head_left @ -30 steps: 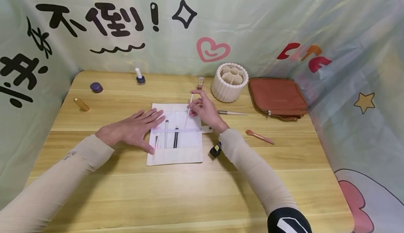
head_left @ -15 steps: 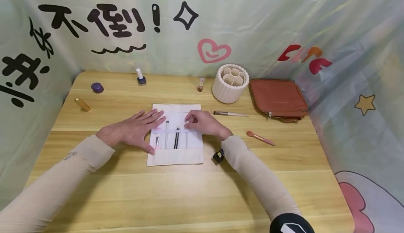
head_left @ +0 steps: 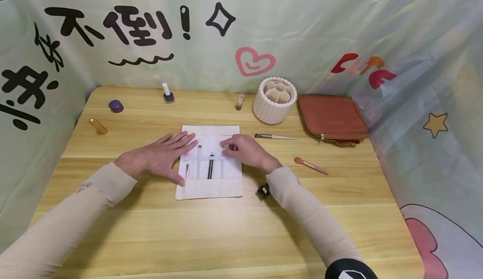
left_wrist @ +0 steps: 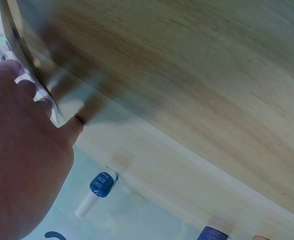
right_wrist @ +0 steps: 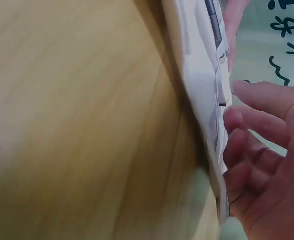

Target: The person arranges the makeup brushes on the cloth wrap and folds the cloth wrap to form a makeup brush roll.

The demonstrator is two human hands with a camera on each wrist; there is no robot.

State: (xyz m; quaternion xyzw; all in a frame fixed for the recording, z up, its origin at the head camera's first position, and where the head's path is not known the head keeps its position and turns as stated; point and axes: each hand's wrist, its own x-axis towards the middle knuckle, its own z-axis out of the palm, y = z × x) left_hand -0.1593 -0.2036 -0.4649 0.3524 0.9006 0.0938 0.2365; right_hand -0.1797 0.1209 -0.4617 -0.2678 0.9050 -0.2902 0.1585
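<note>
In the brush roll (head_left: pixel 209 190) at centre frame, three brushes (head_left: pixel 210 170) are slotted, my left hand (head_left: pixel 155 156) lies flat there, my curled right hand (head_left: pixel 247 149) is at a slim fourth brush (head_left: pixel 222 170), pinch unconfirmed, and a flat brush (head_left: pixel 278 136) and pink brush (head_left: pixel 312 166) lie outside, right of centre.

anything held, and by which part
The right hand is at the upper end of a pale stick; whether it grips cannot be told. The left hand holds nothing.

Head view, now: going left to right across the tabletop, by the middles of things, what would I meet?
Gold tube, purple round container, left hand, opened white roll, right hand, white ribbed holder, pink brush, brown pouch. Left out for overlap: white-capped bottle, small brownish bottle, pale-handled brush, black-handled tool and its neighbours in the roll.
</note>
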